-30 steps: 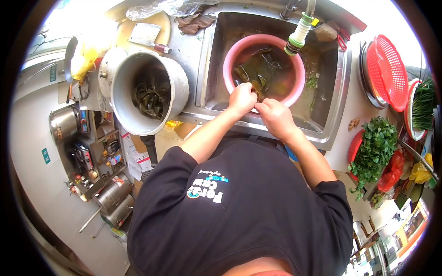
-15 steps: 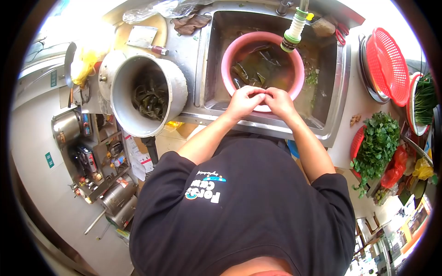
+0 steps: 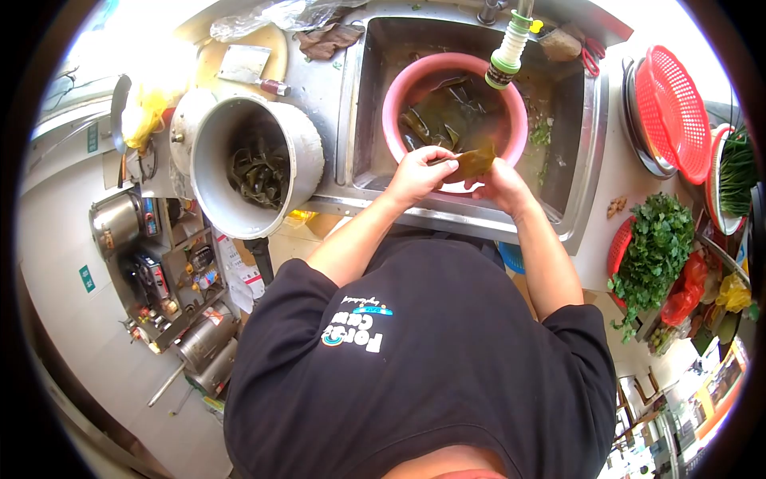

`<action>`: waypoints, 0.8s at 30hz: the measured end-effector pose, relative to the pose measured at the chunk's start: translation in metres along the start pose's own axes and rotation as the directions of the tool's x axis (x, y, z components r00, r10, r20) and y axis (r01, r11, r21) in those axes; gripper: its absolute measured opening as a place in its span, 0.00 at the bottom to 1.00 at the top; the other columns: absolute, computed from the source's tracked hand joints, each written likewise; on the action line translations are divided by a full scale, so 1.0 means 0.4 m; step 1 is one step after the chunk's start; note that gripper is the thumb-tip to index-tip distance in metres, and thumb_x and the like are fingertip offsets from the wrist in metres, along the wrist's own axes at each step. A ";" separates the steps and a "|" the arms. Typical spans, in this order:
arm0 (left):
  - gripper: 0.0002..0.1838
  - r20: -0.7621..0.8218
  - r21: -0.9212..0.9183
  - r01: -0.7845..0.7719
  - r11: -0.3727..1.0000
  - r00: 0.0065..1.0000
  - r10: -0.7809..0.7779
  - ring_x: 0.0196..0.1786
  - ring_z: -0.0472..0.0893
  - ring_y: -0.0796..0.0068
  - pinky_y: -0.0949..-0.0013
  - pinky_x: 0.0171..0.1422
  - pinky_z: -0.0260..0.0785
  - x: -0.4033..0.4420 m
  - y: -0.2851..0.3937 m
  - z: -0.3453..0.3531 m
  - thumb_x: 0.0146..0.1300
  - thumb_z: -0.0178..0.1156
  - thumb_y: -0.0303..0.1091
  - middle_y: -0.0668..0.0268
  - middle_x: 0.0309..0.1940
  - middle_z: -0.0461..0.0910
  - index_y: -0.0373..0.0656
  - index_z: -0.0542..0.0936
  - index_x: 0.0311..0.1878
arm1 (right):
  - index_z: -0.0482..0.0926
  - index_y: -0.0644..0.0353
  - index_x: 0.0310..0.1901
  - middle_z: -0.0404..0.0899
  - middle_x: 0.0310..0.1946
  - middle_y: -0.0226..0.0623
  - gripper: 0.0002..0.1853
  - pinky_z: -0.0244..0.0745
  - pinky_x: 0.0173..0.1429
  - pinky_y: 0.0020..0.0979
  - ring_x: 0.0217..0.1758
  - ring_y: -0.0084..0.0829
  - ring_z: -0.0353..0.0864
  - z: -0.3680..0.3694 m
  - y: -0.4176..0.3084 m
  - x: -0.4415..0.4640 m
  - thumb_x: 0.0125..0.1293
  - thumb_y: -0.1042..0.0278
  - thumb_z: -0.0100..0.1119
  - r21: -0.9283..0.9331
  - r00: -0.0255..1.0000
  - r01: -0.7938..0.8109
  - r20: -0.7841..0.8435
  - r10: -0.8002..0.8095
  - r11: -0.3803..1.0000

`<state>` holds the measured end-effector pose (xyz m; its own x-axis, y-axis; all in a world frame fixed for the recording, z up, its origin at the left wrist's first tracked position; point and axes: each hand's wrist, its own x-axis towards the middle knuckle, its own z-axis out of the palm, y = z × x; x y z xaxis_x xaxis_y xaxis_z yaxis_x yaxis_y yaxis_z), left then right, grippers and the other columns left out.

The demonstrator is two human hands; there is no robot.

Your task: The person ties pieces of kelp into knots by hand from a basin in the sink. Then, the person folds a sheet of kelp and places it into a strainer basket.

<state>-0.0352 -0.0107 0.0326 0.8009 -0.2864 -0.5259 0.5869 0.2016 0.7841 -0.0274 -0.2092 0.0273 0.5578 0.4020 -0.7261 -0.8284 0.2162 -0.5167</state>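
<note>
Over the near rim of a pink basin [image 3: 391, 120], I hold a flat olive-brown piece of kelp [image 3: 476, 163]. My left hand [image 3: 416, 176] pinches its left end between thumb and fingers. At its right end, my right hand [image 3: 504, 187] is closed on the edge, fingers partly hidden. More dark kelp [image 3: 443, 128] lies in cloudy water in the basin. To the left, a large tilted metal pot [image 3: 209, 164] has dark, curled kelp strips [image 3: 259, 176] inside.
The basin stands in a steel sink [image 3: 586, 144], below a white-and-green tap nozzle [image 3: 507, 60]. A cleaver [image 3: 246, 64] rests on a round board [image 3: 279, 52] at upper left. On the right are red baskets [image 3: 670, 112] and leafy greens [image 3: 658, 243].
My hands were close together at the basin rim and have moved apart. The kelp piece now shows spread between them. Pot and basin stay where they were.
</note>
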 end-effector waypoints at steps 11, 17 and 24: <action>0.04 -0.030 -0.420 0.206 0.884 0.970 -0.241 0.21 0.68 0.85 0.79 0.29 0.65 -0.008 -0.002 0.005 0.64 0.63 0.31 0.73 0.22 0.74 0.43 0.78 0.39 | 0.80 0.63 0.31 0.80 0.30 0.45 0.04 0.75 0.42 0.45 0.37 0.48 0.80 0.073 0.026 -0.055 0.55 0.73 0.58 -0.890 0.703 0.454 0.332 -0.629 0.038; 0.07 -0.227 -0.005 0.013 1.000 0.974 -0.014 0.24 0.72 0.82 0.72 0.31 0.69 -0.006 -0.023 0.023 0.62 0.63 0.30 0.70 0.25 0.75 0.39 0.75 0.36 | 0.76 0.64 0.26 0.78 0.29 0.47 0.03 0.74 0.38 0.44 0.35 0.48 0.78 0.093 0.057 -0.054 0.51 0.77 0.61 -0.917 0.535 0.392 0.290 -0.794 -0.071; 0.16 -0.222 0.357 -0.190 0.915 0.934 0.281 0.32 0.77 0.78 0.72 0.33 0.72 0.013 -0.070 0.008 0.57 0.61 0.25 0.60 0.40 0.76 0.35 0.72 0.48 | 0.78 0.66 0.36 0.80 0.38 0.44 0.09 0.79 0.42 0.38 0.39 0.43 0.80 0.093 0.074 -0.044 0.51 0.78 0.61 -0.847 0.298 0.440 0.450 -0.842 -0.297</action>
<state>-0.0476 -0.0209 0.0090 0.9390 -0.0024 -0.3440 0.3422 -0.0951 0.9348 -0.0635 -0.1769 0.0419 0.8405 0.3382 0.4232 0.5351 -0.6410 -0.5503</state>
